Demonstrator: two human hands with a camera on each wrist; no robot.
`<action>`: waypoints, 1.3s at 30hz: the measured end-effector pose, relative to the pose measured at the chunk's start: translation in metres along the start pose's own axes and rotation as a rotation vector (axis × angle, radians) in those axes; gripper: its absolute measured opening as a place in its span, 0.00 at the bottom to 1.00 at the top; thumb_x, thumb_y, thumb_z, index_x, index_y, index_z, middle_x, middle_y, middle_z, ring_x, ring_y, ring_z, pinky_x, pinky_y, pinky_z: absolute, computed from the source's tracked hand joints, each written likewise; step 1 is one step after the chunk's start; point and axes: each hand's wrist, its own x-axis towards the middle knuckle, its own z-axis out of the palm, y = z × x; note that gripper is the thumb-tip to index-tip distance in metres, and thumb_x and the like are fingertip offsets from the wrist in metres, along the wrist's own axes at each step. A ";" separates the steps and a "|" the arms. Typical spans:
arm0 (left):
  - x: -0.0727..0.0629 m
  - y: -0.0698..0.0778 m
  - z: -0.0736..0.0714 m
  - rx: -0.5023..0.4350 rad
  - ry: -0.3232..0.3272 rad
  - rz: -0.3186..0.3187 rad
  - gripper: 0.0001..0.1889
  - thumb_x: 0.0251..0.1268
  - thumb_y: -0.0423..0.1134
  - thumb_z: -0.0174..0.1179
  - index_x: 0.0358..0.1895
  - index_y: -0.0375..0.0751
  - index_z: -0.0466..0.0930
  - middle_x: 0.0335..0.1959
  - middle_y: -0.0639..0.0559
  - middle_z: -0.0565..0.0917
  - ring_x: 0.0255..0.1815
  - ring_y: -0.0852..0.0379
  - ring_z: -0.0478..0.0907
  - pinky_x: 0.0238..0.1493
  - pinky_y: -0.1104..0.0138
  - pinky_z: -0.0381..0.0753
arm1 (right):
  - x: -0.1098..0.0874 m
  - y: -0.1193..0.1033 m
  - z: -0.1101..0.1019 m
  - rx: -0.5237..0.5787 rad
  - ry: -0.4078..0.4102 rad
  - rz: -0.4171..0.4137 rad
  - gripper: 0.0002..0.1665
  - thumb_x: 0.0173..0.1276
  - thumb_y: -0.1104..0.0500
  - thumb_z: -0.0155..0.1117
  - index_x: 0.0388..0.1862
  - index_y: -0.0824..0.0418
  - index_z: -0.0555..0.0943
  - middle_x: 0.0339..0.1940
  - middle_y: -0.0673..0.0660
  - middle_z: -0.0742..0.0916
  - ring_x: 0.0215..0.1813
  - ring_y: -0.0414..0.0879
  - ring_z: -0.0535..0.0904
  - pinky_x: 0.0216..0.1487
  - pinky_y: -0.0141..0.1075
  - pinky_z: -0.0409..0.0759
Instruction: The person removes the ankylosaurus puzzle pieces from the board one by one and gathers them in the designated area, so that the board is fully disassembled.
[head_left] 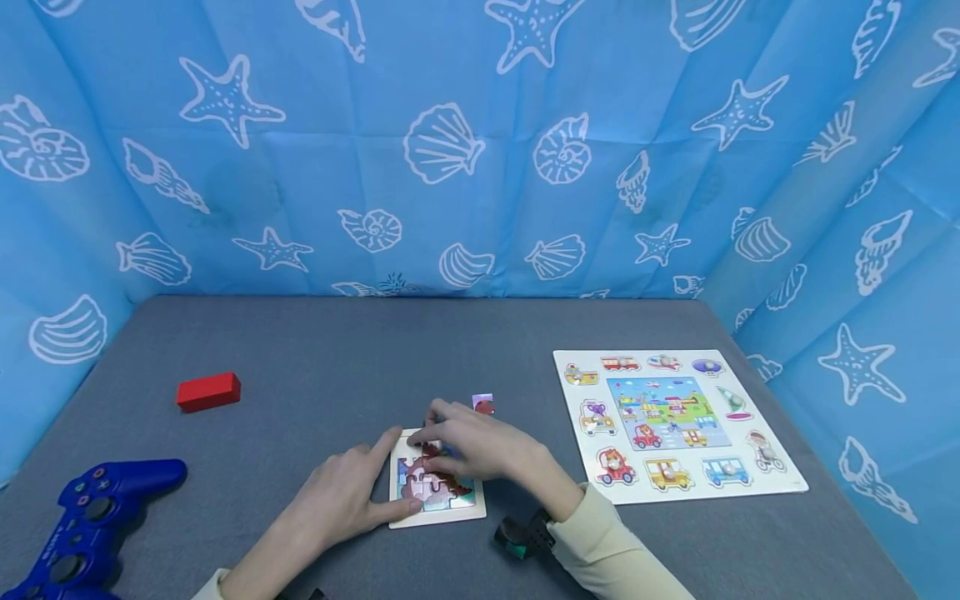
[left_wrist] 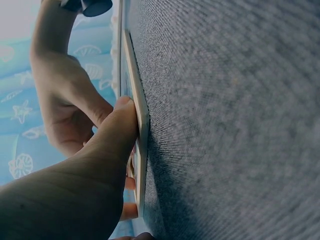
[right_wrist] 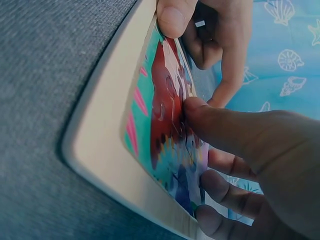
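A small wooden-framed jigsaw puzzle (head_left: 439, 518) lies flat on the table, its picture in reddish brown, teal and pink. My left hand (head_left: 337, 493) holds it at the left, thumb on the near rim and index finger by the far left corner. Over the far part of the picture, my right hand (head_left: 476, 442) has its thumb and fingers bent around puzzle pieces (right_wrist: 167, 100). The right thumb touches the picture in the right wrist view, and fingers reach its far edge. They partly hide the pieces there. A loose puzzle piece (head_left: 483, 404) lies just beyond the right hand.
A large white peg puzzle board (head_left: 681, 493) with vehicles lies at the right. At the left are a red block (head_left: 209, 392) and a blue game controller (head_left: 93, 517). A blue seashell curtain (head_left: 450, 217) hangs behind the grey table (head_left: 337, 358).
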 end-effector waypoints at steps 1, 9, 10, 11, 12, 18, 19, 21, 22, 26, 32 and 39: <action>0.000 0.000 0.000 0.001 0.000 -0.001 0.54 0.50 0.72 0.70 0.78 0.47 0.64 0.41 0.41 0.86 0.31 0.55 0.78 0.35 0.51 0.82 | 0.000 0.000 0.000 0.006 0.004 0.001 0.21 0.76 0.49 0.63 0.65 0.50 0.83 0.51 0.51 0.81 0.41 0.36 0.69 0.42 0.26 0.69; 0.000 0.000 0.001 0.008 0.011 0.000 0.53 0.50 0.72 0.70 0.77 0.47 0.65 0.40 0.41 0.86 0.31 0.55 0.78 0.35 0.51 0.83 | -0.001 0.000 0.002 0.041 0.049 -0.005 0.19 0.74 0.50 0.66 0.61 0.52 0.84 0.46 0.51 0.81 0.39 0.35 0.69 0.40 0.25 0.69; 0.000 0.000 0.002 0.008 0.013 0.001 0.53 0.50 0.72 0.70 0.77 0.47 0.65 0.40 0.41 0.86 0.31 0.55 0.78 0.35 0.51 0.83 | -0.001 0.000 0.002 0.046 0.055 -0.004 0.18 0.74 0.51 0.66 0.60 0.52 0.84 0.46 0.51 0.81 0.38 0.35 0.69 0.39 0.25 0.70; 0.000 0.000 0.002 0.008 0.015 0.001 0.53 0.50 0.72 0.70 0.77 0.47 0.65 0.40 0.41 0.86 0.31 0.55 0.78 0.35 0.51 0.83 | -0.001 0.000 0.002 0.054 0.061 -0.005 0.18 0.74 0.51 0.66 0.59 0.52 0.84 0.46 0.51 0.81 0.38 0.35 0.70 0.39 0.25 0.70; 0.000 0.000 0.002 0.008 0.017 0.003 0.53 0.50 0.72 0.70 0.77 0.47 0.65 0.39 0.41 0.86 0.30 0.56 0.78 0.35 0.51 0.83 | -0.001 0.000 0.002 0.060 0.069 -0.003 0.17 0.73 0.51 0.67 0.59 0.52 0.84 0.45 0.51 0.81 0.38 0.36 0.70 0.39 0.25 0.70; 0.000 0.001 0.003 0.011 0.027 0.007 0.53 0.50 0.72 0.70 0.77 0.47 0.65 0.38 0.42 0.85 0.29 0.56 0.76 0.34 0.52 0.82 | -0.002 0.001 0.002 0.093 0.112 0.004 0.15 0.72 0.51 0.68 0.55 0.52 0.83 0.44 0.51 0.81 0.36 0.37 0.71 0.37 0.25 0.71; 0.000 0.001 0.003 0.013 0.028 0.008 0.53 0.50 0.72 0.70 0.77 0.47 0.65 0.38 0.42 0.85 0.29 0.56 0.76 0.34 0.52 0.82 | -0.002 0.001 0.002 0.098 0.118 0.001 0.15 0.72 0.52 0.69 0.55 0.52 0.83 0.44 0.51 0.81 0.37 0.37 0.72 0.37 0.25 0.72; 0.000 0.000 0.003 0.016 0.031 0.011 0.53 0.50 0.72 0.70 0.77 0.47 0.65 0.39 0.42 0.85 0.30 0.56 0.77 0.34 0.51 0.82 | -0.002 0.001 0.002 0.104 0.125 -0.001 0.15 0.72 0.52 0.69 0.55 0.52 0.84 0.44 0.51 0.81 0.37 0.37 0.72 0.37 0.25 0.72; 0.000 0.000 0.003 0.018 0.033 0.012 0.53 0.50 0.72 0.70 0.77 0.47 0.65 0.39 0.42 0.85 0.30 0.56 0.77 0.34 0.51 0.82 | -0.002 0.001 0.003 0.108 0.130 -0.003 0.15 0.71 0.52 0.69 0.55 0.52 0.84 0.44 0.51 0.81 0.37 0.37 0.73 0.37 0.25 0.72; -0.001 0.000 0.003 0.023 0.043 0.017 0.53 0.50 0.72 0.70 0.76 0.47 0.65 0.39 0.42 0.85 0.30 0.56 0.78 0.34 0.52 0.82 | -0.003 0.002 0.003 0.122 0.146 -0.008 0.15 0.71 0.54 0.69 0.55 0.53 0.84 0.44 0.52 0.82 0.38 0.37 0.74 0.39 0.25 0.73; -0.001 0.001 0.003 0.030 0.039 0.007 0.53 0.49 0.72 0.70 0.76 0.48 0.65 0.38 0.42 0.85 0.29 0.56 0.77 0.33 0.52 0.82 | -0.004 0.003 0.004 0.128 0.169 -0.021 0.14 0.72 0.56 0.68 0.55 0.54 0.83 0.45 0.52 0.83 0.38 0.36 0.74 0.40 0.24 0.74; 0.000 0.001 0.003 0.025 0.033 0.002 0.53 0.49 0.72 0.71 0.76 0.48 0.65 0.38 0.42 0.85 0.29 0.56 0.75 0.34 0.53 0.82 | -0.008 0.004 0.006 0.088 0.200 -0.036 0.14 0.74 0.56 0.66 0.56 0.55 0.81 0.44 0.52 0.81 0.37 0.36 0.72 0.39 0.25 0.73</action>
